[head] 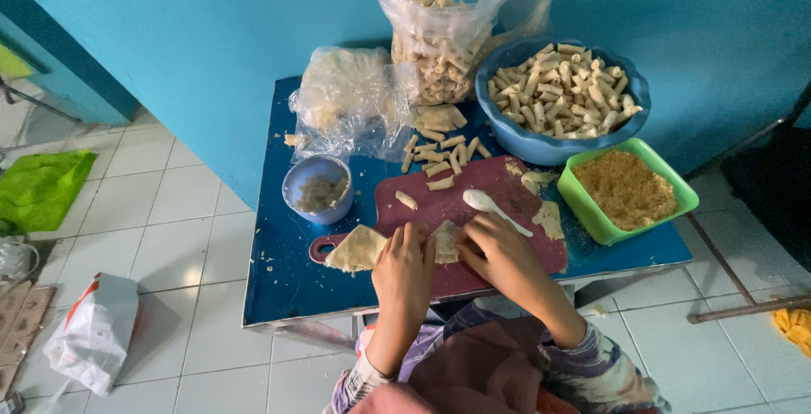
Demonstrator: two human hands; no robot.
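My left hand (404, 266) and my right hand (498, 249) both press on a thin pale wrapper sheet (444, 241) lying on a dark red cutting board (473, 211). Fingers of both hands curl over the sheet's edges. Another flat wrapper (356, 248) lies just left of my left hand, on the board's handle end. A white spoon (494, 207) rests on the board right above my right hand. Several finished small rolls (439, 160) lie beyond the board.
A small blue table (287, 279) holds a blue bowl of rolls (559, 97), a green tub of crumbs (625, 187), a little blue cup of paste (319, 190), and plastic bags (439, 25). A white bag (93, 329) lies on the tiled floor at left.
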